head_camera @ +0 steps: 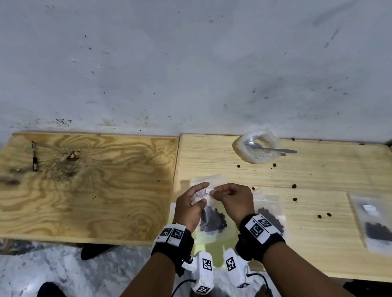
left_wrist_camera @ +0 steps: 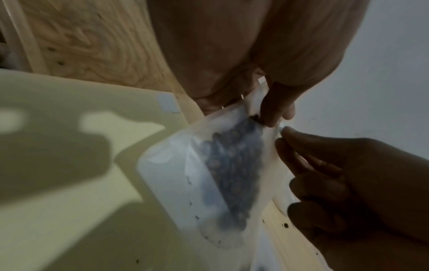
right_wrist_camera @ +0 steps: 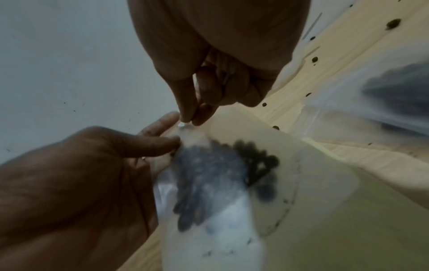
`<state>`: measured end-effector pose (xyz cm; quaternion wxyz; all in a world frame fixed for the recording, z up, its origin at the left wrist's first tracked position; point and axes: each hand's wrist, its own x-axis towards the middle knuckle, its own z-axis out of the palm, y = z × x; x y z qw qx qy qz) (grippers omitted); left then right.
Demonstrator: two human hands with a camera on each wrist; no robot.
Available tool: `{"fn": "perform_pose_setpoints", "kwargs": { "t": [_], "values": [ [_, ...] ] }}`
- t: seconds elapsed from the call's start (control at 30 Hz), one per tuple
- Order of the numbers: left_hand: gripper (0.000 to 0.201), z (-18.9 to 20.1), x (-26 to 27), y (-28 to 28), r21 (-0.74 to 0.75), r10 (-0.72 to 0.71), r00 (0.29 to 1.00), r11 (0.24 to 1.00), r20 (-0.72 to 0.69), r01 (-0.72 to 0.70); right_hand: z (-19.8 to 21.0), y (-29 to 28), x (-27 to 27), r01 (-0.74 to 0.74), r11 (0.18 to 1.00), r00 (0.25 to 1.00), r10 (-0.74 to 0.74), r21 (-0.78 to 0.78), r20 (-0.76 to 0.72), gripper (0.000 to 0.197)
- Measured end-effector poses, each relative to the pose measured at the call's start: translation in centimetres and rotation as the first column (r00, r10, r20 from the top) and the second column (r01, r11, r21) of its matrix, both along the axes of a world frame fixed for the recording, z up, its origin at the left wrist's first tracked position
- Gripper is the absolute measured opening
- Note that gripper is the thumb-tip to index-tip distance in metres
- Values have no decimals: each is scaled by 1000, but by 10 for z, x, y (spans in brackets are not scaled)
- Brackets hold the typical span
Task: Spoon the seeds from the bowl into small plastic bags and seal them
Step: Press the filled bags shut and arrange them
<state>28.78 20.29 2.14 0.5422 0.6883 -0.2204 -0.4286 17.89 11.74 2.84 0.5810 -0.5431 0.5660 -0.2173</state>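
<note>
I hold a small clear plastic bag (head_camera: 211,219) with dark seeds up over the table's front edge. My left hand (head_camera: 203,192) pinches its top from the left, thumb (left_wrist_camera: 276,108) on the plastic. My right hand (head_camera: 213,191) pinches the top corner (right_wrist_camera: 189,120) between thumb and forefinger. The seeds (left_wrist_camera: 232,174) bunch in the bag's middle (right_wrist_camera: 209,183). The clear bowl (head_camera: 255,146) stands at the back by the wall with the metal spoon (head_camera: 271,149) lying in it. I cannot tell whether the bag's top is sealed.
Two filled bags lie flat on the table, one under my right wrist (head_camera: 271,215), one at the right (head_camera: 377,223). Empty bags (head_camera: 206,180) lie beyond my hands. Loose seeds (head_camera: 294,186) dot the wood. A yellow-green sheet (head_camera: 213,246) lies below the held bag.
</note>
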Motion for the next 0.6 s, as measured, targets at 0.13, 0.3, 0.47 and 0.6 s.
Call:
{"fn": "perform_pose_setpoints", "kwargs": {
  "t": [0.13,0.3,0.47,0.6],
  "values": [
    [56,-1,-7,2,-37,-34,999,999,-17,34,-1,5,-4,-15,997,997,9,-71,-76,11],
    [34,-5,-9,1,-54,45,997,997,-60,-48,1,6,-10,-93,970,977,45,-226,-209,22],
    [25,-5,-10,-3,-52,82,996,995,46,-79,0,0,-17,-45,992,998,39,-119,-54,33],
    [30,-4,-10,-5,-58,46,997,997,67,-42,-6,-5,-21,-8,994,1000,6,-113,-23,27]
  ]
}}
